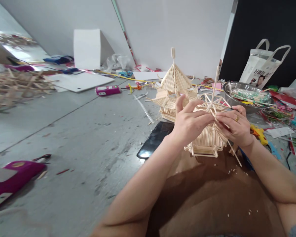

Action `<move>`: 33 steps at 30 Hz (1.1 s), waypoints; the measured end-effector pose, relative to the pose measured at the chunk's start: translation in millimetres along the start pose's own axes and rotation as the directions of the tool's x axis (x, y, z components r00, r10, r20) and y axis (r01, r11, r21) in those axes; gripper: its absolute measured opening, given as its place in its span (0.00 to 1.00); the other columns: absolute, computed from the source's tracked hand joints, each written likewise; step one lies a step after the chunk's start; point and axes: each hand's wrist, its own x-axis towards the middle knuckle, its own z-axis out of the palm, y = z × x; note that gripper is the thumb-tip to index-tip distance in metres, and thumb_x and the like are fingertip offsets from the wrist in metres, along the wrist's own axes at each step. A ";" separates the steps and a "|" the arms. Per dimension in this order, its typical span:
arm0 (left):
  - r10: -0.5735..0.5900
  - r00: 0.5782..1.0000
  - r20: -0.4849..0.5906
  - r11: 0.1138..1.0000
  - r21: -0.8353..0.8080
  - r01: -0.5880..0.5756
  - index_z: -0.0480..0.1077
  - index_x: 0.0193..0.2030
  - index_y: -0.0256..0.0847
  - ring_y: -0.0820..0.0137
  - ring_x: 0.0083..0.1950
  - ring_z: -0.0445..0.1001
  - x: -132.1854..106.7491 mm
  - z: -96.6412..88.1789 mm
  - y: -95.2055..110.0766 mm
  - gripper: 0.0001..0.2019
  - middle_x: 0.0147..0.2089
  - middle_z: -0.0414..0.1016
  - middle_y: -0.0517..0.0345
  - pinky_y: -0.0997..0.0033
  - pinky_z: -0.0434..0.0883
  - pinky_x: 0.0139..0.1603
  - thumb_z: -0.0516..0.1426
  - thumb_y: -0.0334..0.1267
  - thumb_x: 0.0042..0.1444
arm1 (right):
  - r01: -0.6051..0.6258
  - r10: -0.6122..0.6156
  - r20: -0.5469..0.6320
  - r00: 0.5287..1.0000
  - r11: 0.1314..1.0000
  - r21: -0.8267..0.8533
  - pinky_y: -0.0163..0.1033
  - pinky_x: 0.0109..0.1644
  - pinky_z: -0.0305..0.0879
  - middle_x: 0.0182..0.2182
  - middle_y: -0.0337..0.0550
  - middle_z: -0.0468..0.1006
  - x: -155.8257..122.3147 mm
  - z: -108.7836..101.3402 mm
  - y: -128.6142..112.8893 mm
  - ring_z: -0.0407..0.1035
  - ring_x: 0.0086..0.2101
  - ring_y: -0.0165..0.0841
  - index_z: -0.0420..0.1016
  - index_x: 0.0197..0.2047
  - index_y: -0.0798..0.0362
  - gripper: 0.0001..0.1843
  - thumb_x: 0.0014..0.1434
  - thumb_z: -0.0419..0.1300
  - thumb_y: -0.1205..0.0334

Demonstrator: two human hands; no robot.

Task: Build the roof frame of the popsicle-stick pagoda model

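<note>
A small pagoda of thin wooden sticks (pixel 207 141) stands in front of me. Its open top frame spreads like spokes around an upright wooden stick (pixel 215 84). My left hand (pixel 193 120) reaches in from the left, thumb and index finger pinched on a stick at the frame's near edge, other fingers lifted. From the right, my right hand (pixel 234 125), with a ring on one finger, pinches at the same spot; the fingertips partly hide the joint. A long thin stick (pixel 234 152) slants down below my right hand. Behind stands another stick pagoda (pixel 175 80) with a pointed roof.
A black phone (pixel 156 138) lies left of the model. Brown paper (pixel 202 197) covers the area before me. Purple devices (pixel 108 90) rest on the grey surface at left. At right are a metal bowl (pixel 249 103), a yellow glue gun (pixel 259 134) and a white bag (pixel 261 67).
</note>
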 end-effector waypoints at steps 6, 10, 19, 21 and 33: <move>0.012 1.000 -0.016 1.000 0.024 -0.012 0.72 0.28 0.53 0.72 0.46 0.71 0.1 1.2 -2.4 0.09 0.26 0.76 0.74 0.62 0.41 0.63 0.54 0.38 0.57 | -0.041 0.039 0.030 0.999 0.998 0.053 0.44 0.49 0.60 0.33 0.37 0.80 -4.6 0.3 2.5 0.73 0.32 0.30 0.66 0.41 0.47 0.12 0.53 0.60 0.66; 0.022 0.999 -0.030 0.999 0.032 -0.021 0.72 0.27 0.53 0.72 0.45 0.72 0.9 0.5 -1.6 0.09 0.26 0.76 0.74 0.63 0.41 0.64 0.54 0.37 0.57 | -0.039 0.037 0.035 0.999 0.998 0.047 0.44 0.50 0.58 0.34 0.35 0.80 -4.5 -0.1 2.4 0.73 0.32 0.29 0.66 0.38 0.47 0.10 0.53 0.60 0.66; 0.004 1.000 -0.008 0.997 0.072 -0.003 0.72 0.28 0.54 0.72 0.46 0.72 1.6 -1.7 0.7 0.09 0.27 0.77 0.75 0.61 0.39 0.65 0.55 0.38 0.57 | -0.023 0.023 0.009 1.000 0.999 0.045 0.44 0.49 0.59 0.33 0.37 0.80 -3.3 1.3 2.0 0.73 0.32 0.31 0.67 0.37 0.48 0.10 0.51 0.61 0.68; -0.003 1.000 -0.003 0.997 0.071 0.003 0.72 0.28 0.54 0.72 0.46 0.73 1.8 -2.2 1.3 0.08 0.28 0.77 0.75 0.60 0.38 0.65 0.55 0.39 0.57 | -0.022 0.022 0.009 1.000 0.999 0.041 0.45 0.48 0.60 0.33 0.36 0.80 -3.1 1.3 1.8 0.73 0.31 0.31 0.66 0.37 0.47 0.11 0.51 0.61 0.68; -0.025 1.000 0.001 0.999 0.047 0.025 0.72 0.27 0.54 0.71 0.45 0.73 3.0 -3.2 3.0 0.08 0.28 0.77 0.76 0.58 0.38 0.66 0.56 0.39 0.56 | -0.130 0.121 0.052 0.991 0.965 0.227 0.43 0.48 0.65 0.35 0.37 0.80 -9.9 1.2 8.2 0.74 0.35 0.30 0.66 0.44 0.46 0.15 0.53 0.59 0.69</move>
